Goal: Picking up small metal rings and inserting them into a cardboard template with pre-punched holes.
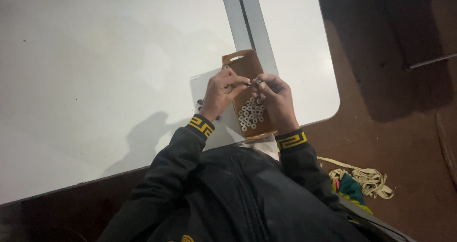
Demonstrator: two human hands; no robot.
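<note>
Head view: our left hand (220, 93) and right hand (276, 99) meet over a brown card (247, 68) lying on the white surface (95, 70). Both sets of fingers pinch one small piece (253, 82) between them. White rings (252, 113) cluster on the card, between our wrists. Cloth strips (366, 180) lie on the floor.

White table and floor clutter

A white table (95, 80) is filling the frame's left — a grey metal strip (247, 18) crossing its top — while tangled cream straps (366, 180) are lying lower right.
</note>
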